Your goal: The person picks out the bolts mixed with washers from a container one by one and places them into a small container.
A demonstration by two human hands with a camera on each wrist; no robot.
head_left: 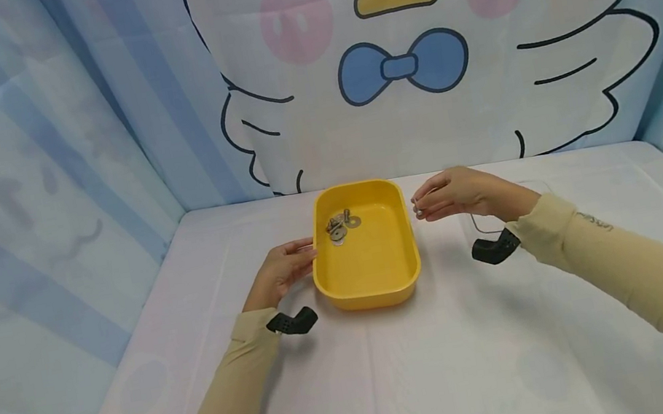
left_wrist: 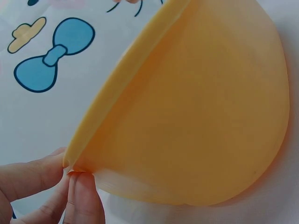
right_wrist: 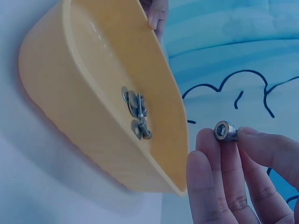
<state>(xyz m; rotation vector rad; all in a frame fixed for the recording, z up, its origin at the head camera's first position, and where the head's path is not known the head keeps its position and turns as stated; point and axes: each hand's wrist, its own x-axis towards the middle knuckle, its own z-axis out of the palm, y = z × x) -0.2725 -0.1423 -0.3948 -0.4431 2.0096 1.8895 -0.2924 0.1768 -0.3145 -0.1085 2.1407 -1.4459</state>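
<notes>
The socket-head bolt [right_wrist: 225,131] is at the fingertips of the right hand [head_left: 465,194]. The digits are curled and pinch the bolt by its shank; the head projects clear of the grip, its hex socket exposed to the right wrist camera. The bolt is outside the yellow tray [head_left: 374,259], near the right-hand rim and apart from it.

The left hand [head_left: 279,272] grasps the tray at its left rim. As the left wrist view shows, thumb and fingers are clamped on opposite sides of the edge.

Inside the tray, a group of metal fasteners [head_left: 338,233], comprising flat washers and bolts, lies on the floor toward the far left, some pieces overlapping. The tray rests on a white-covered table [head_left: 439,365], long sides running away from the person.

A clear rectangular item [head_left: 489,232] lies on the table, partly hidden by the right hand. A black wrist device [head_left: 494,249] is at the right cuff. Behind the table hangs a printed cloth [head_left: 410,126] with a blue bow tie motif.
</notes>
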